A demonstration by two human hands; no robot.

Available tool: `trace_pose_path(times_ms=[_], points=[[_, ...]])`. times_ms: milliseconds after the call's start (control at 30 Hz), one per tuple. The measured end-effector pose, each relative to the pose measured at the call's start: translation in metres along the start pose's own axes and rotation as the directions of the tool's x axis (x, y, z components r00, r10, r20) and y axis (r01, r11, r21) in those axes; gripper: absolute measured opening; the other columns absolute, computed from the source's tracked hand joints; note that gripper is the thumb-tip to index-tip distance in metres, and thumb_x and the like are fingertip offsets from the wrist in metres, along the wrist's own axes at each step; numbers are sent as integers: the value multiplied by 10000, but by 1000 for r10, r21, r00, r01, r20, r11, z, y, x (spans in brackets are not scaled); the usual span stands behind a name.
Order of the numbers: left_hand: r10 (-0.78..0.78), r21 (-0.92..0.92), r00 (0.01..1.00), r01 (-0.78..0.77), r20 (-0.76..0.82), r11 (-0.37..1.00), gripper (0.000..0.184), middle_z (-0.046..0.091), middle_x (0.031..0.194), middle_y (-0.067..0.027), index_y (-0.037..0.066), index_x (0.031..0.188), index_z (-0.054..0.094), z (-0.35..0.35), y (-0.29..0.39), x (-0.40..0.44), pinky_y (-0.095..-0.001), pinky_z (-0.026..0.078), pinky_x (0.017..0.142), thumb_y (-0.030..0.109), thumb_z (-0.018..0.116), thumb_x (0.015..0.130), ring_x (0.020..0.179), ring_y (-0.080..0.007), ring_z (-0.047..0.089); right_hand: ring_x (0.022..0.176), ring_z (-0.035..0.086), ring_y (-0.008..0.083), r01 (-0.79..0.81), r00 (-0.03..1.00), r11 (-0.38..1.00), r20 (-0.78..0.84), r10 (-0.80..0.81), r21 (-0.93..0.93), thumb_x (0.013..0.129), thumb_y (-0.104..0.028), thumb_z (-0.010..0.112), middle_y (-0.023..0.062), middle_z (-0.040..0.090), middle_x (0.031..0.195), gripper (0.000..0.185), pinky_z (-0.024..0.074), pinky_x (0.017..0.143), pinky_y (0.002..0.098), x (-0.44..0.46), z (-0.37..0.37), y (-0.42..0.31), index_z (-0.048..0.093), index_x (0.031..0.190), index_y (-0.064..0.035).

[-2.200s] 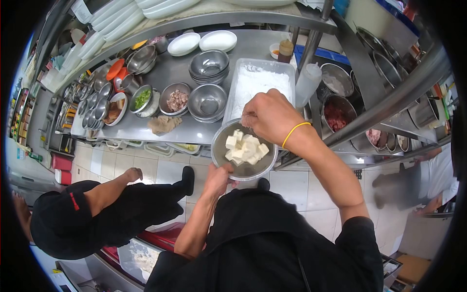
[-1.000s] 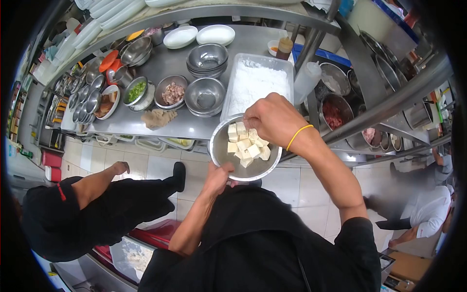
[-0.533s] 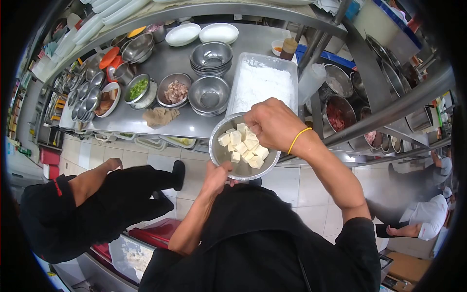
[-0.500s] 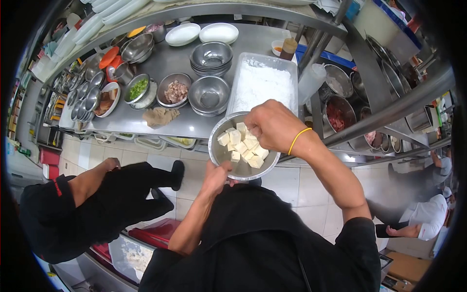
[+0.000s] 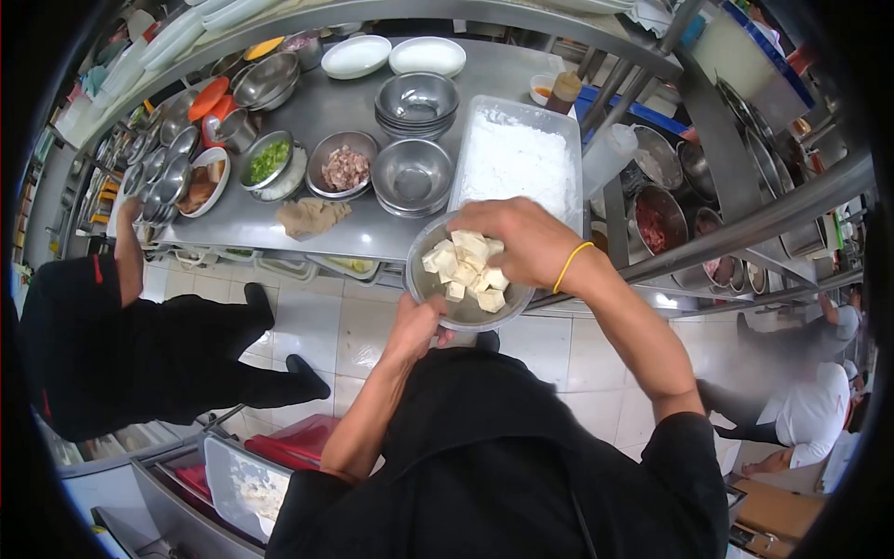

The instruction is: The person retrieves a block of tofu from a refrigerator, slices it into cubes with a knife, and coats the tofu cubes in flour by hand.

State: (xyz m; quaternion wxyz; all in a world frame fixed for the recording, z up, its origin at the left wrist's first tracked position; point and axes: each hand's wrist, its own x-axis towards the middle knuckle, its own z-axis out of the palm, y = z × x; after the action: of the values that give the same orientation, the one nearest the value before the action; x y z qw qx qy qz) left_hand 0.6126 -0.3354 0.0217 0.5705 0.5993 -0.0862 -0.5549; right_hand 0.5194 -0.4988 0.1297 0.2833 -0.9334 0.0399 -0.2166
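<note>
My left hand grips the near-left rim of a metal bowl, with the thumb over the edge. Several pale white cubes, looking like tofu, are in the bowl. My right hand, with a yellow band on the wrist, reaches in from the right. Its fingers curl around some of the cubes, and the fingertips are partly hidden. Just beyond the bowl stands a clear plastic tray of white powder on the steel counter.
Stacked metal bowls, a bowl of chopped meat, chopped greens and a crumpled brown cloth are on the counter. A metal rail runs along the right. A co-worker in black stands at left, one arm toward the counter.
My right hand has gone lower into the bowl, its fingers now spread further left over the cubes. The cubes have shifted. At left the co-worker has moved and extends an arm to the counter.
</note>
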Motion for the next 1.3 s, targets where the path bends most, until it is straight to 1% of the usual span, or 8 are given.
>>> trace_pose_path(times_ms=[200, 333, 400, 500, 700, 933, 1167, 1300], points=[[80, -10, 996, -80, -43, 997, 198, 538, 633, -140, -99, 857, 508, 8, 22, 22, -287, 360, 319, 13, 443, 707, 417, -178, 501, 641, 532, 36, -705, 708, 709, -71, 703, -19, 790, -270, 673, 47, 630, 718, 329, 405, 551, 183, -12, -23, 16, 618, 1014, -35], [302, 284, 953, -298, 28, 912, 355, 577, 779, -160, -45, 1090, 464, 26, 51, 71, -278, 422, 367, 4, 406, 743, 482, -165, 542, 907, 567, 159, -556, 445, 600, -404, 799, 575, 816, -375, 614, 57, 620, 1018, 439, 454, 712, 285, -41, 12, 68, 572, 1129, -70], [286, 399, 957, -279, 43, 873, 474, 596, 946, -190, 12, 1245, 388, 37, 65, 92, -315, 500, 501, 11, 412, 771, 602, -241, 611, 994, 470, 154, -428, 196, 169, -92, 976, 888, 829, -454, 567, 18, 500, 1150, 515, 416, 746, 302, -44, 22, 93, 472, 1223, -135], [737, 665, 610, -683, 290, 303, 623, 529, 1124, -276, 101, 1356, 288, 54, 71, 127, -421, 485, 749, -17, 434, 762, 860, -425, 593, 1097, 397, 245, -299, 191, -53, 114, 975, 953, 801, -585, 495, 48, 388, 1268, 639, 376, 838, 414, -40, 24, 123, 384, 1277, -174], [652, 745, 645, -642, 398, 181, 718, 573, 904, -277, 153, 1377, 253, 84, 79, 177, -478, 464, 639, -45, 456, 718, 747, -435, 579, 1193, 372, 282, 41, 166, -356, 345, 924, 934, 823, -665, 327, 111, 410, 1276, 660, 321, 927, 525, -33, 48, 194, 411, 1255, -174], [676, 831, 552, -531, 488, -167, 874, 477, 745, -148, 236, 1383, 268, 87, 88, 214, -443, 449, 483, -84, 518, 609, 555, -350, 538, 1072, 497, 270, -46, 138, -392, 395, 908, 919, 867, -602, 302, 75, 547, 1141, 571, 377, 896, 452, -31, 73, 253, 509, 1164, -160], [765, 884, 541, -462, 349, -77, 880, 502, 783, -157, 232, 1388, 254, 90, 112, 218, -430, 465, 520, -104, 503, 614, 610, -353, 559, 1141, 420, 338, -864, 243, 349, -305, 921, 363, 823, -434, 474, 172, 469, 1223, 438, 364, 921, 444, -24, 78, 300, 579, 1105, -115], [823, 855, 521, -511, 227, 87, 828, 555, 1035, -253, 211, 1397, 231, 82, 122, 202, -414, 482, 656, -102, 442, 659, 765, -393, 594, 1171, 366, 387, -965, 201, 259, -534, 821, 35, 781, -366, 510, 188, 406, 1287, 410, 357, 940, 442, -3, 84, 335, 594, 1072, -91]])
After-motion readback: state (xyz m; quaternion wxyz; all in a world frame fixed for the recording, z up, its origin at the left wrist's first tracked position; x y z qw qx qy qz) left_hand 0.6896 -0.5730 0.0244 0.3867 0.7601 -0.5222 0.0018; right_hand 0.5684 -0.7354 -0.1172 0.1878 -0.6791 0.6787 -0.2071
